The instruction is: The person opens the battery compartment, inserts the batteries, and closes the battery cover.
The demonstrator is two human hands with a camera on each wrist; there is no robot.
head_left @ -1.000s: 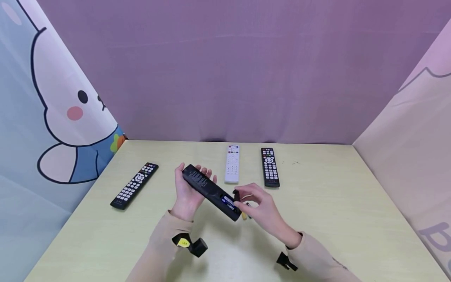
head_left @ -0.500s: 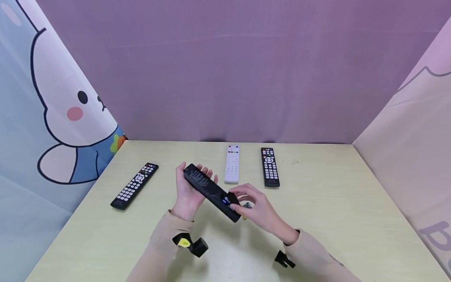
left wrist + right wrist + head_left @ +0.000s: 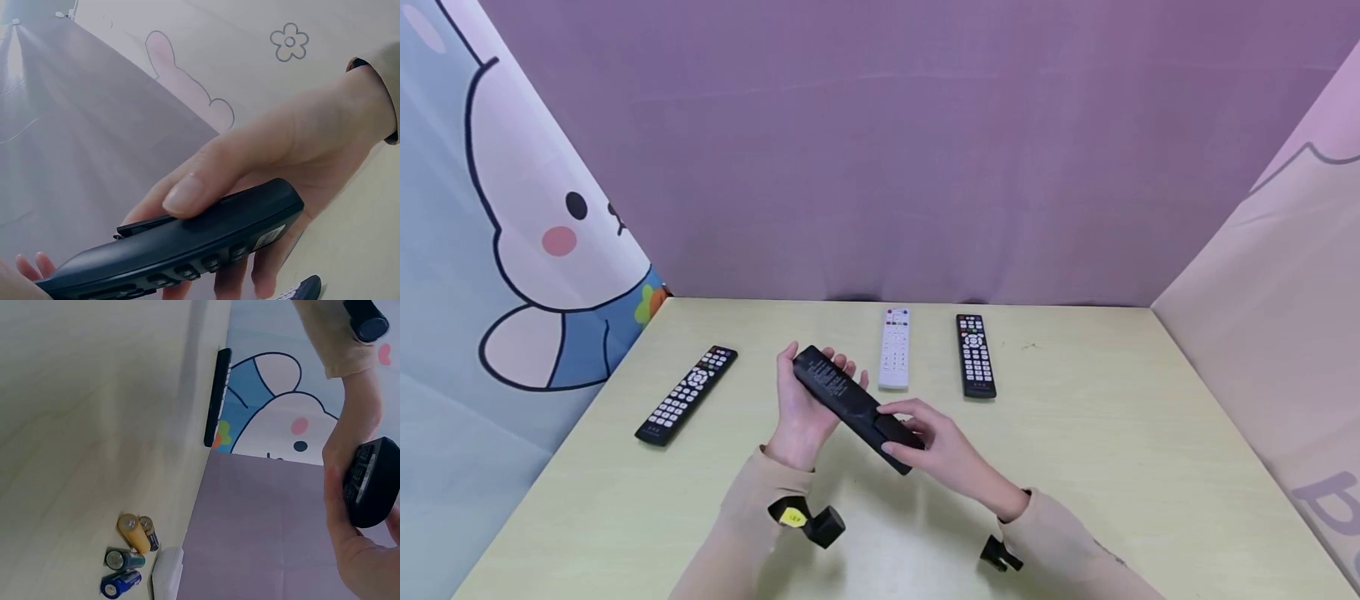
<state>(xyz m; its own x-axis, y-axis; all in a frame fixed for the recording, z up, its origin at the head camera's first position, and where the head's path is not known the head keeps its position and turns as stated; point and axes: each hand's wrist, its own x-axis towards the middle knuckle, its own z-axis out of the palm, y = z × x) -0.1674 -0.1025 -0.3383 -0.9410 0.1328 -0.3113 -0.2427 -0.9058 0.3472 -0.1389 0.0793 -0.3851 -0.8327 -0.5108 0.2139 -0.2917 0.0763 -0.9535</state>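
Note:
In the head view, my left hand point(image 3: 801, 412) holds a black remote control point(image 3: 842, 396) with its labelled back upward, thumb along one edge and fingers behind the other. My right hand point(image 3: 943, 446) pinches a black battery cover point(image 3: 897, 429) between thumb and fingers, over the battery compartment at the remote's near end. The blue-wrapped batteries inside are hidden beneath it. From the left wrist, the right thumb point(image 3: 185, 195) presses down at the remote point(image 3: 187, 234), and the cover's thin edge point(image 3: 144, 226) stands slightly raised off the body.
Loose batteries, including a yellow one point(image 3: 133, 532) and a blue one point(image 3: 120, 584), lie on the table by the white remote point(image 3: 893, 350). Black remotes lie at left point(image 3: 687, 396) and back right point(image 3: 976, 357). Fabric walls point(image 3: 880, 167) enclose the table.
My right hand has brought the battery cover left and down onto the remote's compartment, hiding the blue batteries seen earlier. My left hand with the remote has shifted only slightly.

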